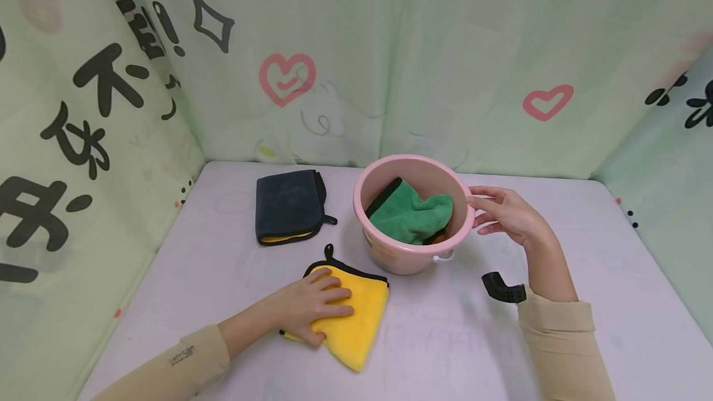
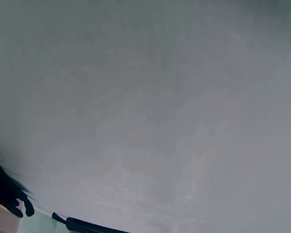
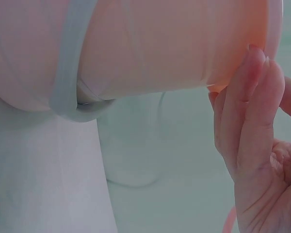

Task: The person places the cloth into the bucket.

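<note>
While the round pink plastic bucket (image 1: 414,252), holding a green cloth (image 1: 412,218), is steadied by the right hand (image 1: 509,214) with straight fingers, the left hand (image 1: 312,307) lies flat on the folded yellow microfibre cloth (image 1: 356,320); it is best gathered fully before lifting.

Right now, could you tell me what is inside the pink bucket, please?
A green cloth with a black edge lies in the bucket, with something orange showing beneath it. The cloth hides the bottom.
</note>
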Demonstrator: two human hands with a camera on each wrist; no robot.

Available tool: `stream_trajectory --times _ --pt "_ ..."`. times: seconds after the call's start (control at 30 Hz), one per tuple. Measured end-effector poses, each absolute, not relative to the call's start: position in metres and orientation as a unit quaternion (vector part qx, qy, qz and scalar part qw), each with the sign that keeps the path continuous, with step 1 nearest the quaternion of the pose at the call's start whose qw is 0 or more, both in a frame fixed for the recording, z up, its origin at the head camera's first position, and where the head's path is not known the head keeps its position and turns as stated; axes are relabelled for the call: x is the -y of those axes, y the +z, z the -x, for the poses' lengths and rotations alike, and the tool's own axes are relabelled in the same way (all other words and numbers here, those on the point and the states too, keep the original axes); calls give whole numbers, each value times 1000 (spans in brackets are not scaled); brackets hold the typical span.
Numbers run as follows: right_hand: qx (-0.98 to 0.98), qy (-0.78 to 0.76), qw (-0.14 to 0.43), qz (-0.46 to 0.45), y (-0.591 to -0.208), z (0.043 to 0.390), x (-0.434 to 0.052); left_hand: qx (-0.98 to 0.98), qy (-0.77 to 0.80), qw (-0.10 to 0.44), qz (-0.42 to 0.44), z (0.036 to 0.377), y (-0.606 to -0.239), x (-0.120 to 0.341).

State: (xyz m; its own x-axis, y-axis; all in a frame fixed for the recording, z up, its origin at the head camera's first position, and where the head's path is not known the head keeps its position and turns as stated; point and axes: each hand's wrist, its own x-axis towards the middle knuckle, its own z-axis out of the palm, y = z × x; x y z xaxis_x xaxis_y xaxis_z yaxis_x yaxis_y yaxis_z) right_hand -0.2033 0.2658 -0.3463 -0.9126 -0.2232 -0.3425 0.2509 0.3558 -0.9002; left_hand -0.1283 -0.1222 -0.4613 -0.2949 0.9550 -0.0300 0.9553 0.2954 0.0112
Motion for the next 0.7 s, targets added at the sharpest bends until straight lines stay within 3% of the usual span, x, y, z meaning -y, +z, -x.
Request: stream_trajectory --times 0.17,0.43,0.7 --pt "-796 -568 209 -8 -346 203 -266 -799 -4 1 -601 130 -463 121" --pt "-797 -567 209 -5 -345 203 -266 -783 6 -80 -617 133 -466 117" --pt "-798 -564 210 -6 -347 204 -267 -782 0 -106 -614 134 -465 115"
